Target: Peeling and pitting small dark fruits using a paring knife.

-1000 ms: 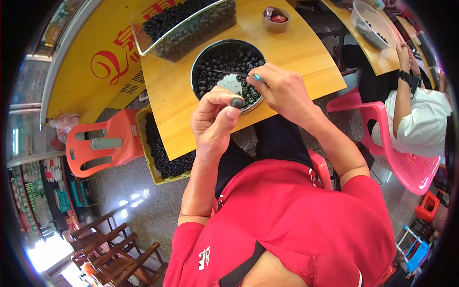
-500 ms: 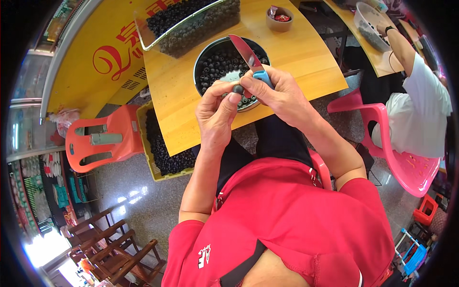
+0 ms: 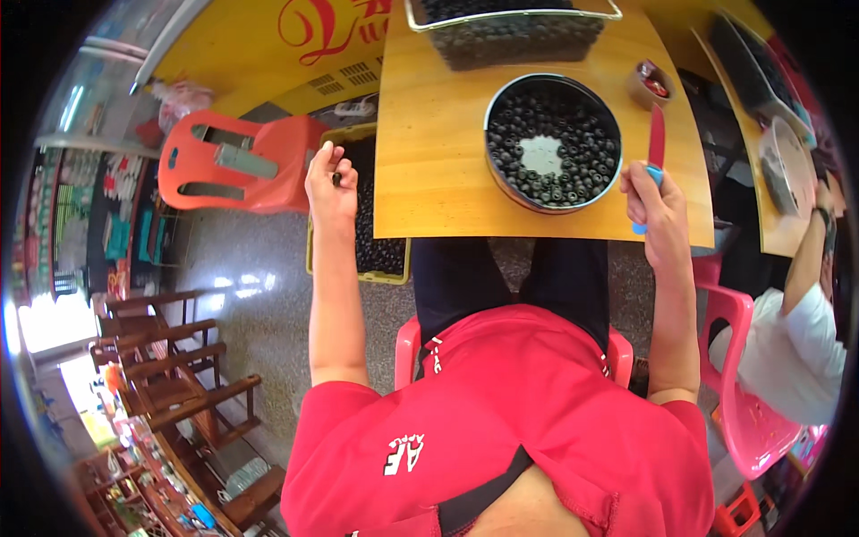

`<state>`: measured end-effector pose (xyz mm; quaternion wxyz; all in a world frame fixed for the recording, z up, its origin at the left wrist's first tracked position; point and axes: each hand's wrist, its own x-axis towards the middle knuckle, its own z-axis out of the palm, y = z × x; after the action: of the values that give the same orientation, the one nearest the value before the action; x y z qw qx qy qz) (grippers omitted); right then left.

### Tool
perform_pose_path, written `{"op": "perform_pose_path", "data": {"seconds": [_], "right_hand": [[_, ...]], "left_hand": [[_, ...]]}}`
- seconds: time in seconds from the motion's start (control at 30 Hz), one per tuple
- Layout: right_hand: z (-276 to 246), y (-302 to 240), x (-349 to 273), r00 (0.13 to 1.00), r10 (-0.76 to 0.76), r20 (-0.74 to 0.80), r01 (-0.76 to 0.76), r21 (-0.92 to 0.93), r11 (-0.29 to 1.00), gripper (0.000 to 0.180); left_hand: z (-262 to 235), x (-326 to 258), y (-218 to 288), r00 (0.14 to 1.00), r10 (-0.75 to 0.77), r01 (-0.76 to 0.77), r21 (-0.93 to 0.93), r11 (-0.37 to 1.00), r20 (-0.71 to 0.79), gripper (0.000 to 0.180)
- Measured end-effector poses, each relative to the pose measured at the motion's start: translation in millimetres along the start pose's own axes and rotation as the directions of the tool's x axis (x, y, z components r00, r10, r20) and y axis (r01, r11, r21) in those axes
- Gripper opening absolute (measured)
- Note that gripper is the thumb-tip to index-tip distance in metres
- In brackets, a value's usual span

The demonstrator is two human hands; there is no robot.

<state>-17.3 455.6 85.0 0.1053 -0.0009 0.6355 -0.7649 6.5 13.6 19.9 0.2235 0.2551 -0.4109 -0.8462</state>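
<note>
My right hand [image 3: 651,202] grips a small knife [image 3: 656,140] with a red blade and blue handle, blade pointing up, beside the right rim of a round dark bowl [image 3: 497,170] full of small black fruits. My left hand [image 3: 329,186] is out to the left, over a yellow crate [image 3: 312,259] of dark fruits on the floor, pinching a small dark piece between its fingers. The bowl stands on a wooden table [image 3: 433,134] in front of me.
A clear tray [image 3: 510,34] of dark fruits sits at the table's far side, a small cup [image 3: 648,84] at the right. An orange plastic chair [image 3: 240,163] stands left of the crate. Another person in white [image 3: 796,349] sits at a second table on the right, on a pink chair [image 3: 752,412].
Both hands were together over the bowl, cutting a fruit. Now they have parted: the left swung out over the floor crate, the right moved to the bowl's right side with the knife.
</note>
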Motion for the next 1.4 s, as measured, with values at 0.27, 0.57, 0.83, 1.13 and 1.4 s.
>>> {"op": "perform_pose_path", "data": {"seconds": [0.27, 0.57, 0.83, 1.13, 1.4], "right_hand": [[-5.8, 12.7, 3.0, 0.999, -0.017, 0.031, 0.018, -0.035, 0.999, 0.021], [-18.7, 21.7, -0.5, 0.998, 0.047, -0.038, -0.047, -0.011, 0.999, 0.02], [-11.8, 15.3, -10.2, 0.999, 0.027, -0.038, -0.028, -0.037, 0.999, 0.022], [-23.7, 13.2, -21.0, 0.999, -0.025, -0.045, 0.022, -0.066, 0.998, 0.024], [0.8, 10.2, -11.4, 0.997, -0.03, 0.075, 0.027, 0.036, 0.999, 0.022]], "left_hand": [[-127.0, 97.7, 4.0, 0.935, -0.222, 0.257, 0.1, 0.961, -0.275, 0.073], [54.5, -16.8, 21.2, 0.862, 0.275, -0.464, 0.444, 0.767, 0.426, 0.022], [196.8, -100.8, -31.7, 0.243, -0.202, -0.87, 0.305, 0.388, 0.949, 0.017], [210.5, -58.7, -114.3, 0.2, -0.474, -0.977, 0.136, -0.166, 0.858, 0.02], [200.1, -96.1, -79.5, 0.405, -0.339, -0.648, 0.528, 0.549, 0.849, 0.018]]}}
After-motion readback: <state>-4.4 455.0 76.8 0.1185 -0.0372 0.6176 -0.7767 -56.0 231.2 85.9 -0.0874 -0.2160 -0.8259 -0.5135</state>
